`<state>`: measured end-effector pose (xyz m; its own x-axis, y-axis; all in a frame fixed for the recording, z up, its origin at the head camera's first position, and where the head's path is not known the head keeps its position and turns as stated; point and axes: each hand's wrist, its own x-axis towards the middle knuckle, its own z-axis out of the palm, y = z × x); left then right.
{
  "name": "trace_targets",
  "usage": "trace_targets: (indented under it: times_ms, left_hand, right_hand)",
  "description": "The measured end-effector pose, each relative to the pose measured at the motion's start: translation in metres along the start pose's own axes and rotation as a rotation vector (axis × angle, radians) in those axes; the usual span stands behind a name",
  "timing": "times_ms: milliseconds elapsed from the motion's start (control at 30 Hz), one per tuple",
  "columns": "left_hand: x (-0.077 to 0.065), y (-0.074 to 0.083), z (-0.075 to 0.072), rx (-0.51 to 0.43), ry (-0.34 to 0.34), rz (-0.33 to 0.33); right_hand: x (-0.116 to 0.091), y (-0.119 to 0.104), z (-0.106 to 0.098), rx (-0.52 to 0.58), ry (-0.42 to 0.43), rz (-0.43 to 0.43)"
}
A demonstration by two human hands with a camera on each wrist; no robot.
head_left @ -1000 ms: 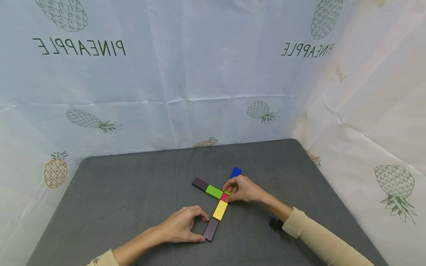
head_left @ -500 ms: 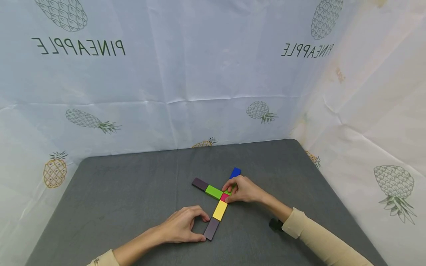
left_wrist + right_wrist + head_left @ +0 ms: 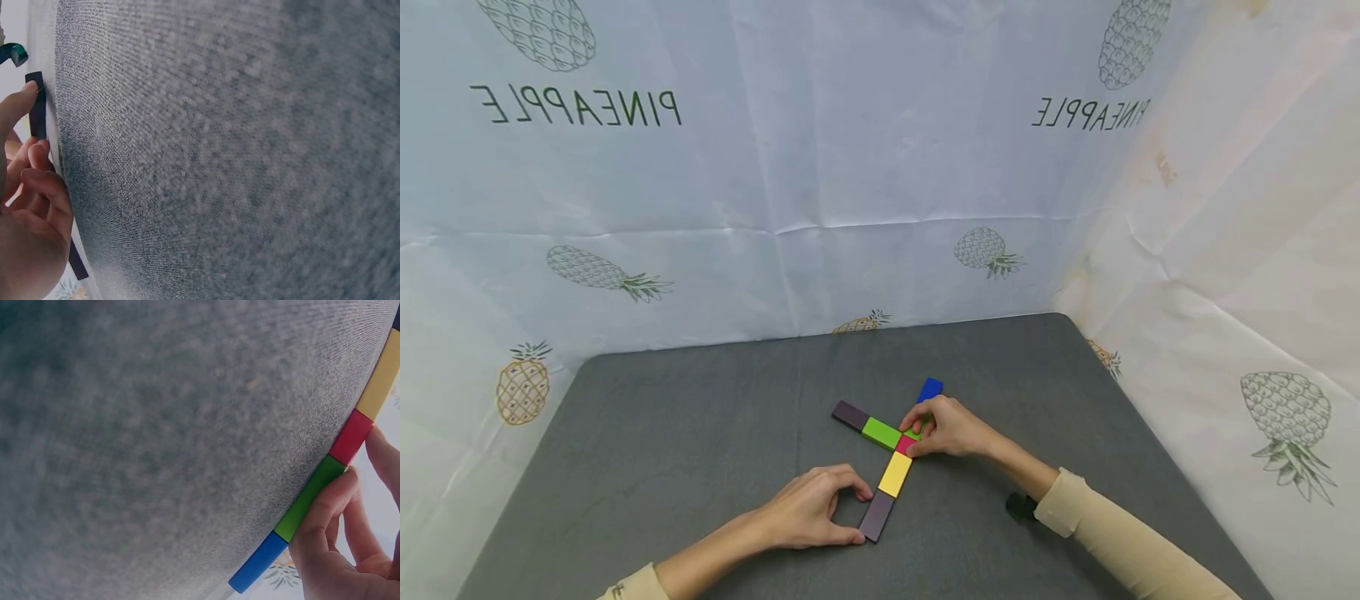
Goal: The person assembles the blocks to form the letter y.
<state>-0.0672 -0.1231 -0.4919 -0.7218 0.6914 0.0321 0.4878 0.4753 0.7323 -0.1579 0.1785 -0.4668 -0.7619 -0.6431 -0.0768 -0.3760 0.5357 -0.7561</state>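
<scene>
Flat coloured blocks lie joined on the grey table. My left hand holds a dark purple block at the near end, thumb at its near corner and forefinger at its upper left side. In the left wrist view, the thumb and fingers span this dark block. A yellow block follows it, then a red block. My right hand pinches around the red block, its curled fingers covering much of a green block. Beyond that sits a blue block.
From the red block a side arm runs left: another green block, then a second dark block. A small black object shows beside the right sleeve. A pineapple-print cloth hangs behind the table.
Both hands keep nearly the same places. From the first frame to now, the near dark block has shifted very slightly; the other blocks look the same.
</scene>
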Motion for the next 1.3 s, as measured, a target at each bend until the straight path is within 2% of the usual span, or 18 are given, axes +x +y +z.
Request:
trace_targets:
  times_ms: [233,467,833,1133,1300]
  left_hand:
    - [0.0,-0.003,-0.001,0.007,0.007,0.033]
    - [-0.001,0.001,-0.003,0.0,-0.011,-0.02]
    - [-0.001,0.0,-0.004,-0.007,-0.018,-0.048]
    - [-0.001,-0.003,-0.003,-0.008,-0.012,-0.017]
    - [0.0,-0.005,-0.009,-0.068,0.0,0.018]
  right_hand:
    - [0.001,0.0,0.0,0.012,-0.002,0.013]
    - [0.003,-0.001,0.0,0.008,-0.003,0.01]
    - [0.006,0.0,-0.002,0.041,-0.007,0.006]
    - [0.005,-0.002,-0.006,0.091,0.009,0.016]
    - [0.002,-0.005,-0.02,0.086,0.059,-0.002]
